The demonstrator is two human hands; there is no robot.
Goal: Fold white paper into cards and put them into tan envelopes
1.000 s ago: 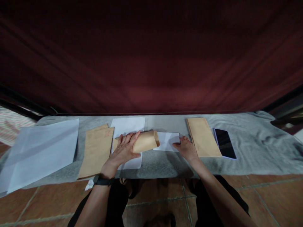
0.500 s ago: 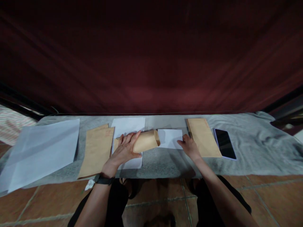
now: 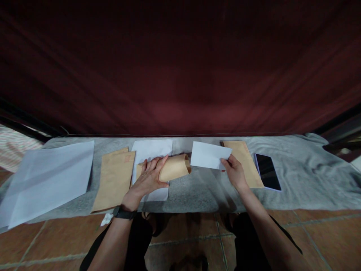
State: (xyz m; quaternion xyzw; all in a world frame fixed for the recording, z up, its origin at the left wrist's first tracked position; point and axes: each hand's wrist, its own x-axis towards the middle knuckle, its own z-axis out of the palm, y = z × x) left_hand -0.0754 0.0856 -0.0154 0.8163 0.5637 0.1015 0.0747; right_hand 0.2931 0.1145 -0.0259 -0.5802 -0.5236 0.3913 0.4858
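Note:
My left hand (image 3: 150, 173) is closed round a brown envelope (image 3: 175, 168), squeezing it so its mouth bulges apart on the right side. Under that hand lies a stack of white paper (image 3: 158, 146). Pinched by its lower right corner, a white paper slip (image 3: 211, 154) is held in my right hand (image 3: 234, 170). The slip is raised above the cloth, its left edge just right of the envelope's mouth and apart from it. Close behind my right hand is a pile of brown envelopes (image 3: 249, 169).
More brown envelopes (image 3: 114, 180) lie left of the paper stack, and large white sheets (image 3: 53, 177) overhang the front edge at far left. A phone (image 3: 267, 171) rests at the right on the grey cloth (image 3: 310, 177). A dark red curtain (image 3: 180, 75) hangs behind.
My right hand has lifted the white slip off the cloth and moved it a little right and away from me. My left hand keeps its hold on the envelope.

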